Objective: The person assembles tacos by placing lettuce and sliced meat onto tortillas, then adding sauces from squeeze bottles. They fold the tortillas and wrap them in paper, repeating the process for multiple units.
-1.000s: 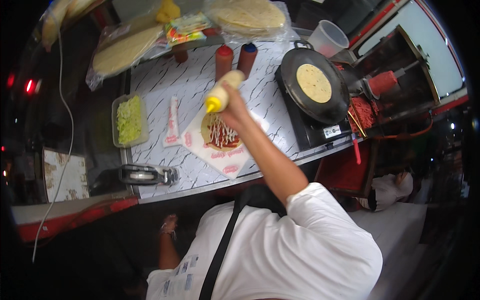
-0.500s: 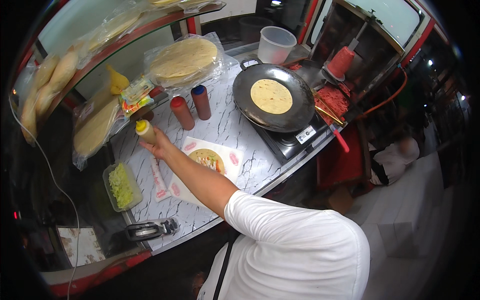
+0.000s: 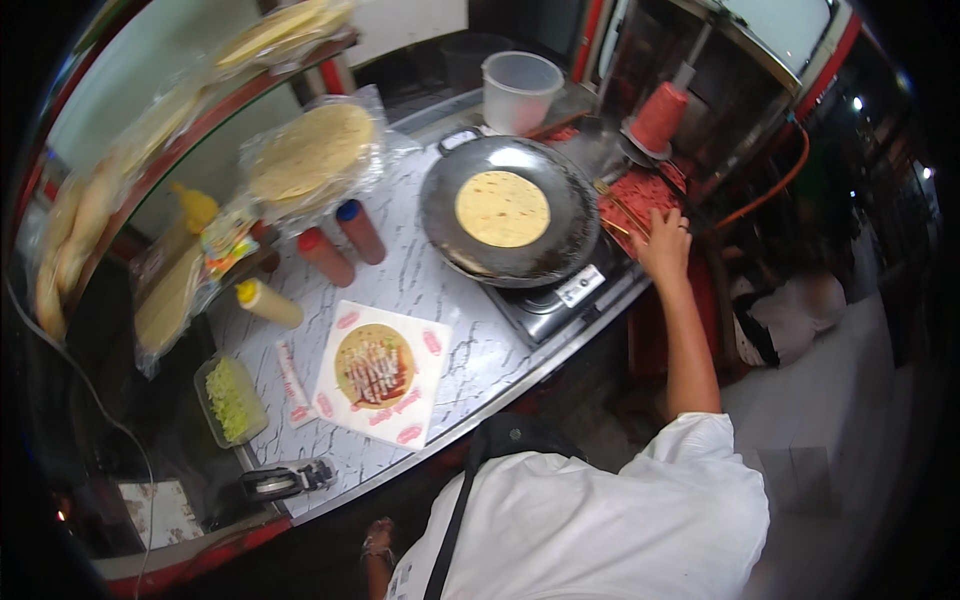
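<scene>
My right hand reaches over the tray of chopped reddish meat, fingers apart at the handle end of golden tongs. Whether it touches them I cannot tell. Low beside my body hangs my left hand, in what looks like a clear glove; its fingers are too blurred to read. A flatbread lies in the black pan on a gas stove. Another flatbread, topped with white and red sauce, rests on printed paper. The yellow-capped squeeze bottle stands on the counter.
Two red sauce bottles stand behind the paper. Bagged flatbreads and a lettuce box are on the left, with a black-and-silver tool near the front edge. Behind the tray rises a meat spit. A person sits at right.
My right hand has let go of the yellow-capped squeeze bottle and swung from the counter's left to the meat tray at right. My left hand has come into view at the bottom.
</scene>
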Tool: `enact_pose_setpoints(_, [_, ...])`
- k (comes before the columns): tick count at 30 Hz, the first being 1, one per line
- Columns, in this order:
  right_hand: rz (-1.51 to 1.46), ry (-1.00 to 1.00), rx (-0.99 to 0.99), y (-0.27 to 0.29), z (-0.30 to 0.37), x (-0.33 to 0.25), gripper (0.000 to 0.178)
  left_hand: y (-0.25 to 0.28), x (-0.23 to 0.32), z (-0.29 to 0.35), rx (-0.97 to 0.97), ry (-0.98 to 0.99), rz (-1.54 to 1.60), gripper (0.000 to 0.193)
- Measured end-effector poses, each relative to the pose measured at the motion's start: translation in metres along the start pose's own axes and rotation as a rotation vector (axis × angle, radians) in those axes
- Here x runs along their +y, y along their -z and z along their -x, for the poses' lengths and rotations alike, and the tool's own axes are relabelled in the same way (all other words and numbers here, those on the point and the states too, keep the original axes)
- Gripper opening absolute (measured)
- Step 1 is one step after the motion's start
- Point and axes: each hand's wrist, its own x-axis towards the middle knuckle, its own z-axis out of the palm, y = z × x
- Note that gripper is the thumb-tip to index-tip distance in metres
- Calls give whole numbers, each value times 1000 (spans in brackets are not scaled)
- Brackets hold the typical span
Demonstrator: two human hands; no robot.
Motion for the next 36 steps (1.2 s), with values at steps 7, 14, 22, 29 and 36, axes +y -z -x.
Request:
enact_pose_setpoints(7, [-399,54,-351,-60,-15,81,66,61,69,-15,34,-1,-97,44])
enact_pose_setpoints(14, [-411,174,-208,-37,-32,95,48,71,172,19,145,217,391,41])
enact_pose_setpoints(22, [-446,887,115,25,-32,89,42,-26,158,34,46,25,178,39])
enact_pose_setpoints(29, [-301,1005,262,4,-34,-58,38,-19,165,51,113,-107,94,31])
enact_pose_setpoints(36, [-1104,1161,-200,130,-15,-180,24,-30,94,68,470,354,961,25])
